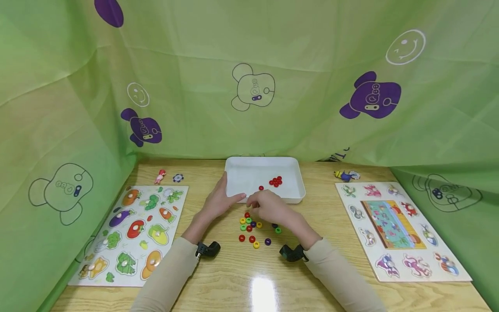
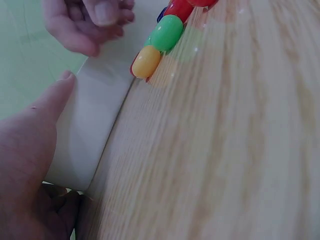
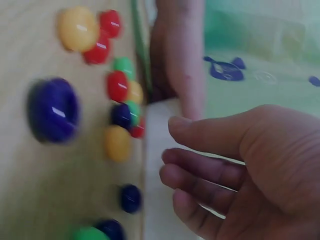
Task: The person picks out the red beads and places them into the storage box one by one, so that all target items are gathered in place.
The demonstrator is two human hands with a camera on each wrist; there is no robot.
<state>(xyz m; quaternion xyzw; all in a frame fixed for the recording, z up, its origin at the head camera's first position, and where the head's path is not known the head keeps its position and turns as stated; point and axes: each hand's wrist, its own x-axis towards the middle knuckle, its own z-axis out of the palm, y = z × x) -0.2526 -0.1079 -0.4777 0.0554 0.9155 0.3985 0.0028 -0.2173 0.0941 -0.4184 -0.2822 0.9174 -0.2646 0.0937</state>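
Note:
A white rectangular tray [image 1: 253, 170] stands at the back middle of the table, with several red ring-shaped beads [image 1: 275, 182] inside. My left hand [image 1: 219, 200] grips its near left corner, thumb along the rim and fingers around the outer side. Just over the tray's front rim hovers my right hand [image 1: 270, 209]. Its thumb and loosely bent fingers are apart with nothing between them in the right wrist view. One red bead [image 1: 261, 188] lies in the tray right beyond those fingertips. In front of the tray are scattered red, yellow [image 1: 256, 245], green [image 1: 278, 231] and purple beads [image 1: 267, 242].
A vegetable puzzle board [image 1: 180, 193] lies on the left and a sea-animal puzzle board [image 1: 351, 203] on the right. Small figures [image 1: 160, 176] and round tokens [image 1: 178, 177] sit behind them. Green printed cloth [image 1: 304, 108] walls the table's back and sides.

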